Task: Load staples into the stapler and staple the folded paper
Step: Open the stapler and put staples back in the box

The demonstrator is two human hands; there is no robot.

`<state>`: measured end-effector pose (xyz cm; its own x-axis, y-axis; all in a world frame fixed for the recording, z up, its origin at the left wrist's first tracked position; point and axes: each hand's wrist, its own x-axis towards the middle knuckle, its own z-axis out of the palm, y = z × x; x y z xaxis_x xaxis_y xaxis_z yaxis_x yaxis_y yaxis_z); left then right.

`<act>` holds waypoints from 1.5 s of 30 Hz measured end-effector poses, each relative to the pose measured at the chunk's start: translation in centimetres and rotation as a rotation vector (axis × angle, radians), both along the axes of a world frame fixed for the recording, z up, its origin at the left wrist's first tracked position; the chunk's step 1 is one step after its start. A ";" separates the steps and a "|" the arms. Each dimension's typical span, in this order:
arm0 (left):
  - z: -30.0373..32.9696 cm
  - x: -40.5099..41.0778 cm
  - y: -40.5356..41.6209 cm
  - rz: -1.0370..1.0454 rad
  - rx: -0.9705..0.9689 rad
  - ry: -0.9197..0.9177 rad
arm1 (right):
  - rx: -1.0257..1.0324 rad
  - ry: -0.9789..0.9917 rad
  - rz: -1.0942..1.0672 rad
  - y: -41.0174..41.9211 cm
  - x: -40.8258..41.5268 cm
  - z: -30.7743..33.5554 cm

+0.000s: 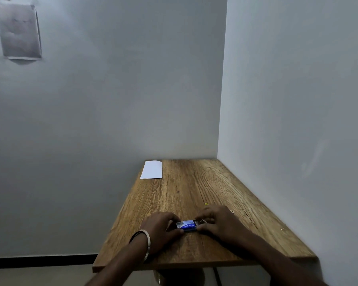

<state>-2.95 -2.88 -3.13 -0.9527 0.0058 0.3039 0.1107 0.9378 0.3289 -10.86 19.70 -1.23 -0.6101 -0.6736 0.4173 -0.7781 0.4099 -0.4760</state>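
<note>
A small blue and white staple box (186, 225) lies on the wooden table (194, 188) near its front edge. My left hand (160, 226), with a metal bangle on the wrist, grips the box's left end. My right hand (219, 222) pinches at the box's right end, where a bit of metal shows between the fingers. The folded white paper (152, 169) lies flat at the table's far left corner. The stapler is not clearly seen; a tiny yellow tip (206, 203) peeks out beyond my right hand.
The table sits in a corner, with walls behind it and on its right. Its left and front edges drop to the floor. A small metal bit (233, 212) lies right of my right hand. A grey panel (19, 30) hangs on the far wall.
</note>
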 end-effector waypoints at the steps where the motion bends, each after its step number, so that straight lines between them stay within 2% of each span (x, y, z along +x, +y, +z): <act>1: 0.0 0.0 0.0 -0.001 0.001 -0.002 | -0.015 -0.008 -0.007 0.1 0.0 0.0; 12: 0.0 -0.2 0.0 -0.007 0.000 -0.012 | 0.020 0.004 -0.004 0.3 -0.1 -0.2; 16: 0.0 -0.2 0.0 -0.009 0.011 -0.016 | -0.048 -0.050 -0.031 0.8 -0.5 -0.4; 20: -0.2 -0.3 -0.1 -0.004 0.008 -0.006 | -0.029 -0.092 -0.102 1.8 -0.8 -0.7; 36: 0.0 -0.1 0.2 0.017 0.002 -0.003 | -0.026 -0.135 -0.006 0.4 -0.6 -0.5; 45: 0.1 0.0 0.2 0.021 0.009 -0.009 | -0.028 -0.145 -0.028 -0.7 0.2 -0.3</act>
<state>-2.95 -2.67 -2.99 -0.9553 -0.0171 0.2951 0.0877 0.9370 0.3382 -10.70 18.96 -1.50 -0.6840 -0.6445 0.3417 -0.6885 0.4155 -0.5944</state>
